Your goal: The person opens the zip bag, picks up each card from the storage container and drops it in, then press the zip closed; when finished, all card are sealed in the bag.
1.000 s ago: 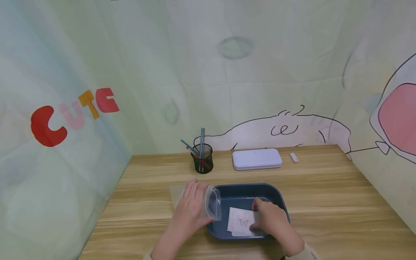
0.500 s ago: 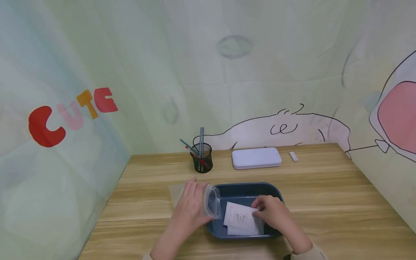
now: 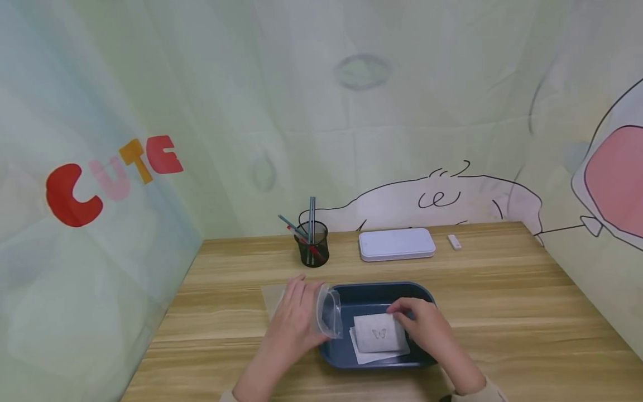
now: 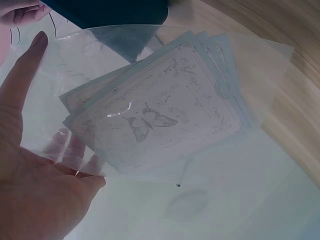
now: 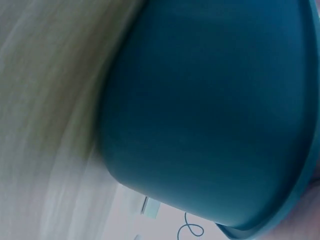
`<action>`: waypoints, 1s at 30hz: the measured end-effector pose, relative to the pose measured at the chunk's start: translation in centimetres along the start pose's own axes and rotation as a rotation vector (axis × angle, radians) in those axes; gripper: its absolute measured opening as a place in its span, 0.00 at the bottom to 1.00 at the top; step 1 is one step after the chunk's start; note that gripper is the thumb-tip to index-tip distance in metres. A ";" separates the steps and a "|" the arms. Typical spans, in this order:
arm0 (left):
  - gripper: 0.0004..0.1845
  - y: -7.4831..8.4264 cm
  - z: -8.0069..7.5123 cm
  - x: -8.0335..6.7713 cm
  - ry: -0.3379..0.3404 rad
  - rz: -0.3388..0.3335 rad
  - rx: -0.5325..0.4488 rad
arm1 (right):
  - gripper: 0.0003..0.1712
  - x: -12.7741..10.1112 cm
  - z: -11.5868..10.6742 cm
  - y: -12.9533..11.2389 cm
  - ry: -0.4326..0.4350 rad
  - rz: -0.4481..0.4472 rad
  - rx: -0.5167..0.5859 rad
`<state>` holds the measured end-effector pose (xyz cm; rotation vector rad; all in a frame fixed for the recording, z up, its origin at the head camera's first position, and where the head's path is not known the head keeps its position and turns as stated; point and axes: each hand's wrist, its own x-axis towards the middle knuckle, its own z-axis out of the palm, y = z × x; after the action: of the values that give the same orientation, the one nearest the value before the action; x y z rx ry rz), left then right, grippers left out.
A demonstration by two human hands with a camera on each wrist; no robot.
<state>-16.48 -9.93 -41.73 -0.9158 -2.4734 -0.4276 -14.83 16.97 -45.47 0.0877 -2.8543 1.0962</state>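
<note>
My left hand [image 3: 296, 315] grips a clear plastic bag [image 3: 330, 314] at the tray's left side, thumb and fingers spreading its mouth. Inside the bag [image 4: 272, 75], in the left wrist view, several cards [image 4: 155, 100] lie fanned, the top one printed with a butterfly. Over the blue tray [image 3: 382, 287], my right hand [image 3: 424, 324] pinches the upper right corner of a white butterfly card [image 3: 379, 335]. More white card [image 3: 365, 357] shows beneath it in the tray. The tray's outer side [image 5: 210, 110] fills most of the right wrist view, hiding the right hand's fingers.
Behind the tray on the wooden table [image 3: 216, 324] stand a black mesh pen holder [image 3: 314, 254] with pencils and a white case [image 3: 397, 244]. A small white eraser-like block [image 3: 454, 242] lies to its right. Printed fabric [image 3: 251, 111] encloses the table.
My right hand has risen slightly from the tray, and the butterfly card it pinches has lifted and turned straighter above the other card. The left hand and bag have stayed put.
</note>
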 end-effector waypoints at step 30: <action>0.55 0.1 -0.3 0.3 -0.003 -0.002 0.040 | 0.15 -0.3 -4.4 -4.1 0.375 0.002 0.318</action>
<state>-16.53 -9.86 -41.36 -0.8983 -2.4767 -0.3770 -13.91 16.88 -39.56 -0.0920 -2.3388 1.3902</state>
